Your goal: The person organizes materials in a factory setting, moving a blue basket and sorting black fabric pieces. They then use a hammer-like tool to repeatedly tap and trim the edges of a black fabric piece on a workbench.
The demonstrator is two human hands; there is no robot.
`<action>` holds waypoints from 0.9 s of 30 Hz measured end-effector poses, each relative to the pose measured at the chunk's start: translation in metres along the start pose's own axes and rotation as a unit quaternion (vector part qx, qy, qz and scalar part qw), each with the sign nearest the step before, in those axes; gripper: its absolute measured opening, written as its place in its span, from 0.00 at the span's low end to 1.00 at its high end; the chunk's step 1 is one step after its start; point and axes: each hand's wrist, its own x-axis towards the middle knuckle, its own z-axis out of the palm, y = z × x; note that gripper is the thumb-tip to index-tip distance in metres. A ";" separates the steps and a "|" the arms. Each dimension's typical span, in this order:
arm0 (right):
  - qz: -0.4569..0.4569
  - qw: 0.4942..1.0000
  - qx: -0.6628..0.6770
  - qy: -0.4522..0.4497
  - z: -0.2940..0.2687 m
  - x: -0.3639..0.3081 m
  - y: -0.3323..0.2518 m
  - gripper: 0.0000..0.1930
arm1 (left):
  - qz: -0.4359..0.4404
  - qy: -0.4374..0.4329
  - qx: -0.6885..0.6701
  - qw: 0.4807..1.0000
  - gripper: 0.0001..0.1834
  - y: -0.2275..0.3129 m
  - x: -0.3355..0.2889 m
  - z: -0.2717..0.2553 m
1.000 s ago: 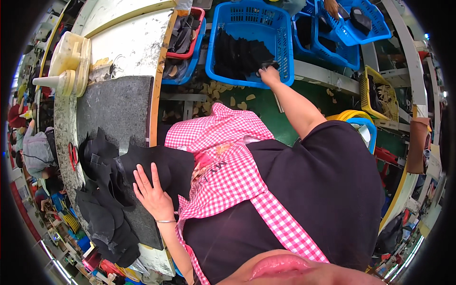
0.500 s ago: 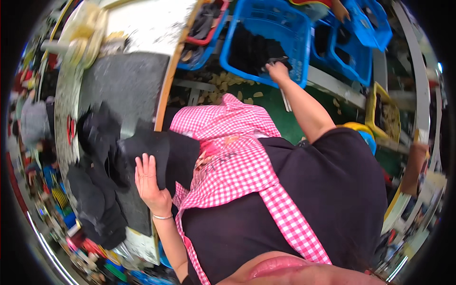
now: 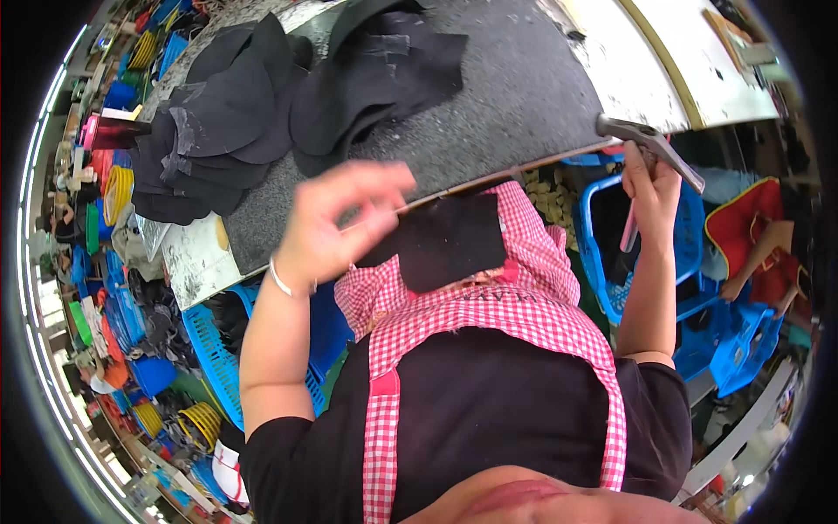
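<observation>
Right hand (image 3: 651, 183) has its fingers wrapped around a hammer (image 3: 655, 141), metal head sticking up past the knuckles and a bit of handle poking out below. Left hand (image 3: 336, 218) is a blur from where I'm standing, fingers loosely curled with a gap to the thumb and nothing I can spot in there (bracelet (image 3: 279, 276) on that wrist, btw). Can't tell if it's touching anything. Just beside it a black piece (image 3: 458, 244) lies across the pink checked apron (image 3: 541, 262), right at the edge of the surface (image 3: 506, 105). More black pieces (image 3: 231, 113) are heaped up on that surface, beyond the left hand. Further out there's a blue basket (image 3: 592, 281) behind the right forearm, and over to the right a co-worker's hand (image 3: 731, 286).
</observation>
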 end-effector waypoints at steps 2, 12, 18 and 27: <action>-0.017 0.996 -0.021 -0.079 0.034 0.017 -0.031 0.07 | 0.079 0.061 0.178 0.979 0.27 -0.017 0.043 -0.024; -0.334 0.833 -0.316 -0.308 0.187 0.074 -0.073 0.13 | 0.027 0.083 0.214 0.973 0.31 -0.150 0.199 -0.085; -0.433 0.767 -0.424 -0.214 0.251 0.097 -0.040 0.07 | 0.082 0.362 0.077 0.925 0.18 -0.084 0.195 -0.111; -0.162 0.893 -0.261 -0.328 0.161 0.160 -0.067 0.12 | 0.084 -0.003 0.332 0.940 0.30 0.019 0.042 0.022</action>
